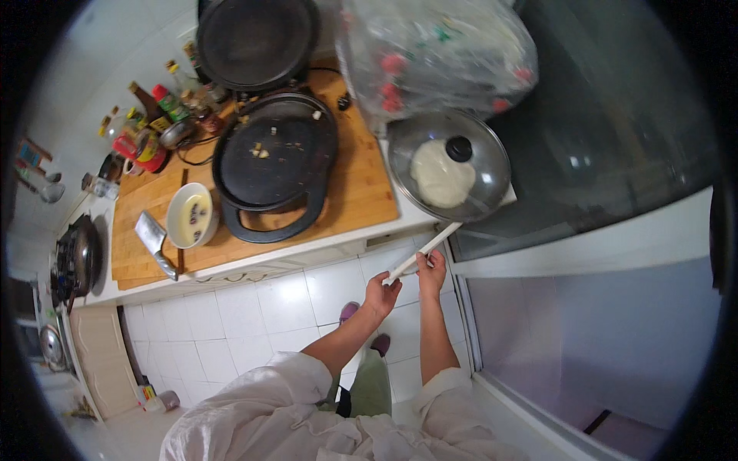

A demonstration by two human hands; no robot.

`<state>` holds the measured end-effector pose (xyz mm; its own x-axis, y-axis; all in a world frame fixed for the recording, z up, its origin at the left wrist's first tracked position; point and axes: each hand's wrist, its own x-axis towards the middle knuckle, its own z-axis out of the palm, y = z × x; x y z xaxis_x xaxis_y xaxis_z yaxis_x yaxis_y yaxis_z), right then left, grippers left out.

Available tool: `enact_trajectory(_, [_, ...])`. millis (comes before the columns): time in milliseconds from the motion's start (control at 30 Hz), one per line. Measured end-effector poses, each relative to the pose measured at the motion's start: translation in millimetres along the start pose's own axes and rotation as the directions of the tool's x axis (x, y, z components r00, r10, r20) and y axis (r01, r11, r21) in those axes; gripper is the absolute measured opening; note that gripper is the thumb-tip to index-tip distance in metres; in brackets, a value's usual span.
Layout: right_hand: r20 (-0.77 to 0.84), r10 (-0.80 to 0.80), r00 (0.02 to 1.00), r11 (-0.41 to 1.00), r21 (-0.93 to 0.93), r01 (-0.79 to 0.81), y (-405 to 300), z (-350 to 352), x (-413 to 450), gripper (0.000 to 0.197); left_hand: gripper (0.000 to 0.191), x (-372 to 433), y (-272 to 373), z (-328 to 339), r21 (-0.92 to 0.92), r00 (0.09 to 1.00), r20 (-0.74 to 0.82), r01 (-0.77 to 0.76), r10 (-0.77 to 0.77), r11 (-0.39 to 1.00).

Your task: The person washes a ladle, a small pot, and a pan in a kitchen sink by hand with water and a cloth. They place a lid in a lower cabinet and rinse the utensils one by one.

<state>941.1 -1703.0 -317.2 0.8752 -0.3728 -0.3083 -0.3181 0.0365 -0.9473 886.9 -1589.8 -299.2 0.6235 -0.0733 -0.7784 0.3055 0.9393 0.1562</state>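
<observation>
In front of me, a narrow pale cabinet door (pixel 433 244) stands swung out from the counter front, seen almost edge-on. My left hand (pixel 383 295) holds its free end between thumb and fingers. Closer to the counter, my right hand (pixel 431 273) grips the same door along its edge. Behind the door a dark gap (pixel 398 231) shows in the cabinet front; its contents are hidden. Just above, at the counter's corner, a glass lid (pixel 490 155) with a black knob covers a mass of pale dough (pixel 441 176).
An open electric griddle (pixel 271 155) with food crumbs sits on the wooden board (pixel 369 190). Left of it are a white bowl (pixel 173 213) of yellowish liquid, a cleaver (pixel 151 231) and several bottles (pixel 153 109). A plastic bag (pixel 438 63) and dark glass surface (pixel 594 132) lie right.
</observation>
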Motion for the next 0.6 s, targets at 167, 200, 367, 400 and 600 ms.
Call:
enact_trajectory(167, [0.132, 0.148, 0.98, 0.956, 0.236, -0.176, -14, 56, 21, 0.042, 0.012, 9, 60, 16, -0.229, 0.98, 0.196, 0.016, 0.03, 0.973])
enact_trajectory(200, [0.152, 0.205, 0.967, 0.927, 0.286, -0.241, -11, 63, 25, 0.044, 0.012, 14, 70, 14, -0.25, 0.98, 0.194, 0.005, 0.045, 0.968])
enact_trajectory(367, [0.275, 0.161, 0.948, 0.922, 0.299, -0.244, -20, 97, 27, 0.056, 0.034, 31, 98, 16, -0.191, 0.934, 0.351, -0.002, 0.071, 0.982])
enact_trajectory(400, [0.25, 0.171, 0.953, 0.929, 0.282, -0.241, -18, 98, 33, 0.06, 0.034, 29, 98, 21, -0.206, 0.933, 0.351, -0.001, 0.075, 0.979])
enact_trajectory(600, [0.357, 0.108, 0.928, 0.924, 0.309, -0.226, -18, 92, 24, 0.058, 0.046, 17, 87, 16, -0.071, 0.917, 0.387, -0.072, 0.094, 0.995])
